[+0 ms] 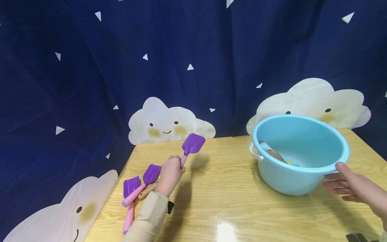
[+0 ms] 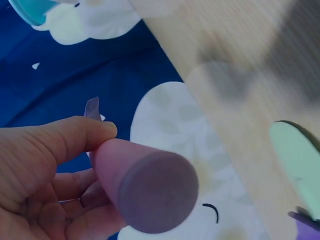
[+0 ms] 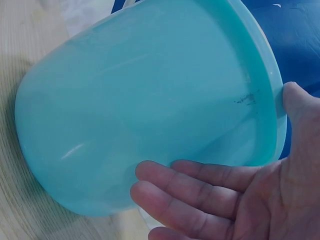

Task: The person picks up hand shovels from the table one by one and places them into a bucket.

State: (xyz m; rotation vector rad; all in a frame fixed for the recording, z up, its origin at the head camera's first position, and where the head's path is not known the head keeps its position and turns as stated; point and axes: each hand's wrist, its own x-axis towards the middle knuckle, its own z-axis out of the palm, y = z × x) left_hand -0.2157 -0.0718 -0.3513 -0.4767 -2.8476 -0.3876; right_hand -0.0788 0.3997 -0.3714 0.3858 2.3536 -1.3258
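My left hand (image 1: 171, 173) grips the pink handle (image 2: 150, 185) of a toy shovel, whose purple blade (image 1: 193, 143) points up and away above the table. Below and left of that hand lie another purple-and-pink shovel (image 1: 151, 173), a purple-bladed tool (image 1: 131, 187) with a pink handle, and a brown piece (image 1: 147, 191) partly covered by the hand. At the right stands a light blue bucket (image 1: 290, 181). My right hand (image 1: 350, 185) is beside it, thumb at the rim (image 3: 277, 115), the other fingers straight along its outer wall.
Inside the bucket lie a brown item (image 1: 275, 155) and some small coloured pieces, partly hidden by the wall. A white bail handle (image 1: 255, 153) hangs at its left. A dark blue curtain (image 1: 187, 40) with clouds backs the wooden table (image 1: 223, 188). A pale green object (image 2: 297, 167) appears in the left wrist view.
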